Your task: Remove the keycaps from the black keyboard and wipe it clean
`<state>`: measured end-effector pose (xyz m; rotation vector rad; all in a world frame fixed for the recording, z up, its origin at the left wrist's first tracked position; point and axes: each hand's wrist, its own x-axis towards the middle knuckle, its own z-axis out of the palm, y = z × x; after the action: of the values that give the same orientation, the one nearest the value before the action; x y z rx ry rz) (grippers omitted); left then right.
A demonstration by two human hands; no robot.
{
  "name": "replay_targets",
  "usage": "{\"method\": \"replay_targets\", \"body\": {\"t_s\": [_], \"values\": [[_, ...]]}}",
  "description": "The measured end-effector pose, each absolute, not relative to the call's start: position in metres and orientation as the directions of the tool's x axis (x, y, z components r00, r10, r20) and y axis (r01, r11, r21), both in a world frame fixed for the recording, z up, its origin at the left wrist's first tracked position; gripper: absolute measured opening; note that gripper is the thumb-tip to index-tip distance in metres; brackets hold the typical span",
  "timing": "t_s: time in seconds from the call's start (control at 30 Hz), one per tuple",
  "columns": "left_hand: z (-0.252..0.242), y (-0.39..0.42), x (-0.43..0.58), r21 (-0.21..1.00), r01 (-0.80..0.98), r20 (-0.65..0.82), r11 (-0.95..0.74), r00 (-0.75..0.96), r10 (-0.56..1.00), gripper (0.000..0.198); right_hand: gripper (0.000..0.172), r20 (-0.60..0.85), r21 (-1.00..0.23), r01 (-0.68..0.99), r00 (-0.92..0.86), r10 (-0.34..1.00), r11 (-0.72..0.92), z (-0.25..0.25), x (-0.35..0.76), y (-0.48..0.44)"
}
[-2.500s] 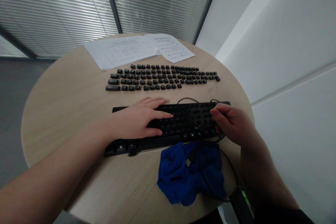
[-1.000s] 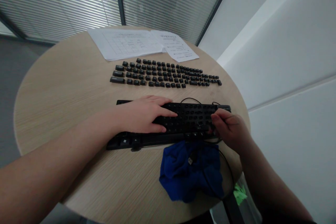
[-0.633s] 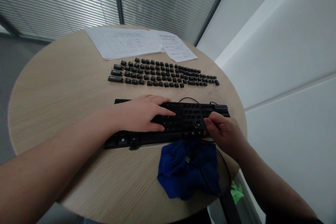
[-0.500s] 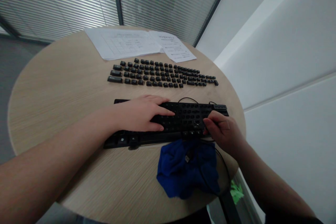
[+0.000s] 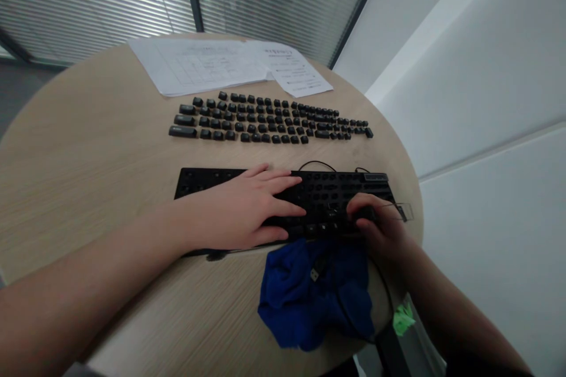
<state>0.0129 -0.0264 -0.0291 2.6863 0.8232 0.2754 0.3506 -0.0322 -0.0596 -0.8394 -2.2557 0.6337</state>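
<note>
Black keyboard (image 5: pixel 325 185), beneath spread left hand (image 5: pixel 247 206)

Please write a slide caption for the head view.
Left hand across the keyboard, right hand holding a black piece, loose keys beyond.

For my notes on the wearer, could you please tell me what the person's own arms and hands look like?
The left hand and right hand are bare, with no glove or watch visible. The forearms are uncovered too; a dark sleeve shows at the lower right.
</note>
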Motion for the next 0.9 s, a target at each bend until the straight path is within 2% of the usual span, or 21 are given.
{"method": "replay_targets", "body": {"t_s": [0.1, 0.43, 0.9], "values": [[-0.036, -0.025, 0.014, 0.361, 0.524, 0.052, -0.772, 0.815, 0.578, 0.037, 0.012, 0.409, -0.638, 0.393, -0.555, 0.724, 0.662, -0.065, 0.353, -0.034], [-0.042, -0.022, 0.011, 0.380, 0.521, 0.055, -0.765, 0.812, 0.581, 0.038, 0.022, 0.379, -0.662, 0.435, -0.507, 0.774, 0.610, -0.066, 0.356, -0.039], [-0.043, -0.021, 0.013, 0.402, 0.511, 0.074, -0.760, 0.809, 0.583, 0.037, 0.027, 0.357, -0.707, 0.443, -0.449, 0.819, 0.551, -0.073, 0.362, -0.042]]}}
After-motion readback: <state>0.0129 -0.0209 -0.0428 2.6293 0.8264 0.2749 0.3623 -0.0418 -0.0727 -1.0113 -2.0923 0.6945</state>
